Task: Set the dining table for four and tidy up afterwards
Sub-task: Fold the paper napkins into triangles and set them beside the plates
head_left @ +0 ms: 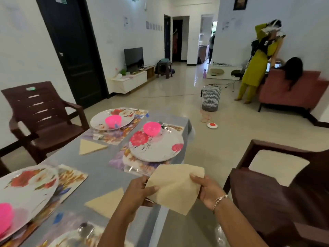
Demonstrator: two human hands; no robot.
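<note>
Both my hands hold a beige napkin (175,186) above the table's right edge. My left hand (140,190) pinches its left side and my right hand (207,190) grips its right corner. Two folded triangular beige napkins lie on the grey table (99,168): one (90,146) between the far settings, one (107,202) just left of my left forearm. Floral plates (156,148) (112,119) (26,186) sit on floral placemats, each with a pink bowl (151,128) (113,120) (5,218). A spoon (85,229) lies at the near setting.
Dark brown plastic chairs stand at the left (44,113) and right (284,193) of the table. Beyond are a patterned basket (211,98), a round red-and-white object (212,125) on the floor, a red sofa (292,91) and a person in yellow-green (256,68).
</note>
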